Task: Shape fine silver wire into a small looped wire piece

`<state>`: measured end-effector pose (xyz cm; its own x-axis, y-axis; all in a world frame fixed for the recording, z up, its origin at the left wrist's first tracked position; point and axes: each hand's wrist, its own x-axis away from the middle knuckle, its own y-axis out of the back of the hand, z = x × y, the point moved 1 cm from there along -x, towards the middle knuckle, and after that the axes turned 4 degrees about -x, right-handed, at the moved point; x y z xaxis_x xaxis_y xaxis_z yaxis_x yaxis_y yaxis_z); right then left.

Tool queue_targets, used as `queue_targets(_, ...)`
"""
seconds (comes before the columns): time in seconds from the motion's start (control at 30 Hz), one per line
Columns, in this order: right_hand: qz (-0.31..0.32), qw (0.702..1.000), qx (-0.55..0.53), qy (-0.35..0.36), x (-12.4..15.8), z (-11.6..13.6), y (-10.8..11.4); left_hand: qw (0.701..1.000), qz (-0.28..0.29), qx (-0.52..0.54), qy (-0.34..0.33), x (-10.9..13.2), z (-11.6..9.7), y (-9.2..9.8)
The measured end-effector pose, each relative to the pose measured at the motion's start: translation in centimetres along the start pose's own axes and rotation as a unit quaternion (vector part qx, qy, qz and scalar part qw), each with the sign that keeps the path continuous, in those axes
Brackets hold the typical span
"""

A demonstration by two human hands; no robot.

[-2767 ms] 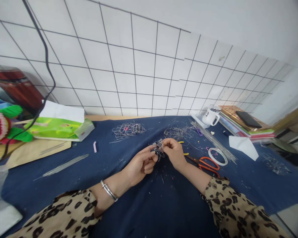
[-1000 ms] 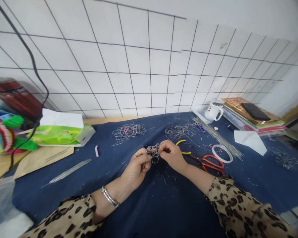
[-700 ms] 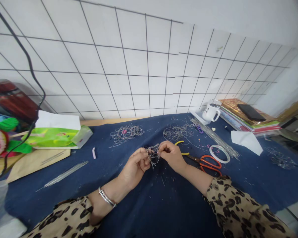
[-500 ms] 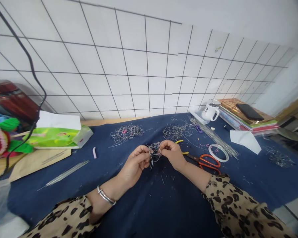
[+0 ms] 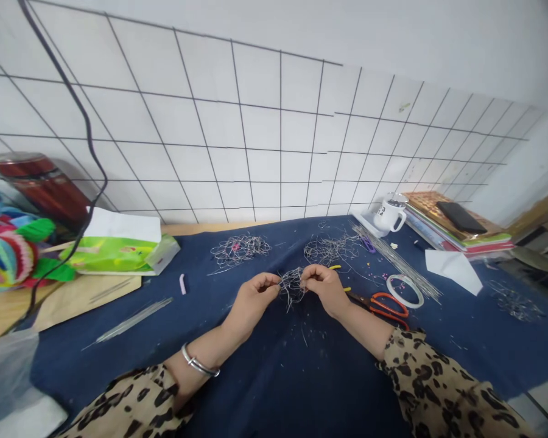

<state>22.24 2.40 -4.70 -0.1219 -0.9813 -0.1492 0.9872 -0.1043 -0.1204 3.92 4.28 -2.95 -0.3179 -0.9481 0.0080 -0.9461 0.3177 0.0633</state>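
Observation:
A small tangle of bent silvery wire (image 5: 293, 287) hangs between my two hands, above the dark blue cloth (image 5: 274, 383). My left hand (image 5: 256, 299) pinches its left side between thumb and fingertips. On the opposite side, my right hand (image 5: 322, 286) is closed on the wire in a similar pinch. Just beyond my hands lie two loose heaps of wire, a left heap (image 5: 241, 248) with a pink bit in it and a right heap (image 5: 329, 248). Yellow-handled pliers (image 5: 347, 289) are partly hidden behind my right hand, beside red-handled scissors (image 5: 388, 304).
Straight wires (image 5: 397, 258) lie right of centre near a white ring-shaped coil (image 5: 405, 291) and a white mug (image 5: 390, 213). Books with a phone (image 5: 461, 217) stand at back right. More thin wires (image 5: 130, 321), a green packet (image 5: 114, 252) and a red flask (image 5: 41, 185) are left.
My left fingers have shifted from a curled grasp to a fingertip pinch at the wire's left edge. The whole view has moved slightly, with the table appearing lower and further right.

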Motion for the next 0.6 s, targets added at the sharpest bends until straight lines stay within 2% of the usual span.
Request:
queue_targets(0.17, 0.004, 1.000, 0.008, -0.004, -0.1, 0.0, 0.0, 0.998, 0.031, 0.043, -0.021, -0.6, 0.1, 0.3)
queue_targets(0.33, 0.005, 1.000, 0.012, -0.005, -0.3, 0.0, -0.1, 0.997, 0.056, 0.036, -0.045, -0.5, -0.3, 0.5)
queue_targets(0.6, 0.003, 1.000, 0.000, 0.001, -0.4, -0.2, -0.3, 0.999, 0.029, -0.003, -0.027, -1.2, 0.8, 0.6)
